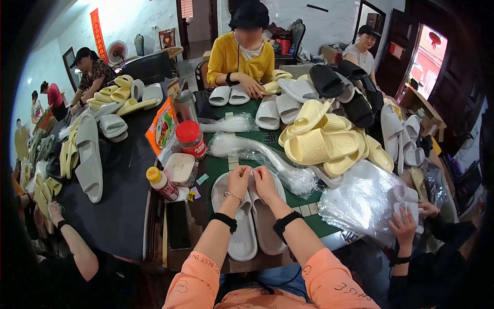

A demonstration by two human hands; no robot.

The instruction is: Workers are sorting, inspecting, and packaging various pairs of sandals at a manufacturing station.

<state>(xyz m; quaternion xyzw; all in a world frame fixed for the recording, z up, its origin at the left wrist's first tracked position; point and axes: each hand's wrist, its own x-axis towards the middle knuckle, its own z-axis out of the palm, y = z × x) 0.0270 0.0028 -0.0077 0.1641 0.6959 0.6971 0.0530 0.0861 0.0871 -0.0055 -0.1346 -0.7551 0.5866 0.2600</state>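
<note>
A pair of light grey slide slippers lies side by side at the table's front edge, the left slipper (pixel 242 239) and the right slipper (pixel 268 232) with toes pointing away from me. Over their straps, my left hand (pixel 238 180) and my right hand (pixel 264 183) meet with fingertips pinched close together. Whatever sits between the fingers is too small to make out. Both hands partly cover the slippers' front ends. Just beyond them, a bundle of clear thin plastic bags (pixel 257 152) stretches across the green mat (pixel 218 167).
Yellow slippers (pixel 321 147) and black slippers (pixel 357 110) are heaped at right, beside a stack of clear plastic bags (pixel 355 198). Left stand a red-lidded jar (pixel 191 139), a yellow-capped bottle (pixel 162 184) and a dark phone (pixel 178 225). Co-workers sit around; one in yellow (pixel 226 62) faces me.
</note>
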